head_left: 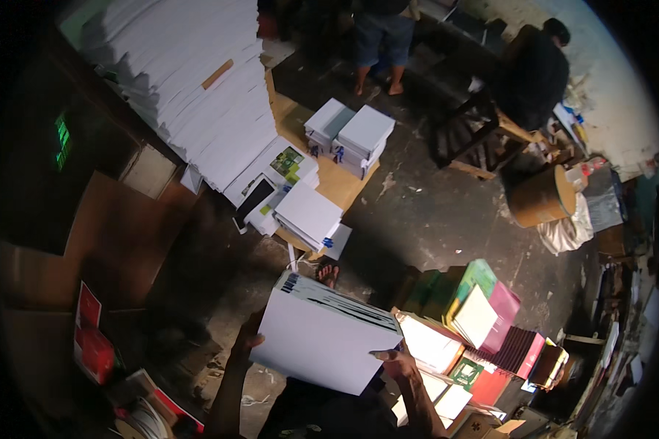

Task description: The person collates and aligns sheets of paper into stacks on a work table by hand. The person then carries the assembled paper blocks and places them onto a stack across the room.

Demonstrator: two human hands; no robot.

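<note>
Hands clamp a thick white rectangular paper stack (326, 340): left hand (247, 341) and right hand (394, 361) grip opposite edges (keeping sheets squared).

This looks like a print or bookbinding workshop, dim and crowded; a long slanting heap of white paper sheets (190, 80) runs across the upper left, and squared bundles of paper (351, 135) sit on a sheet of brown cardboard (337, 183) laid on the floor; the dark concrete floor (432, 212) is stained and scuffed; coloured books and covers (483, 307) are stacked at the right, green, pink and red; a roll of brown paper (542, 196) stands near a wooden bench (490, 139) where a seated person (534, 73) works; another person (381, 44) stands barefoot beyond the bundles.
</note>
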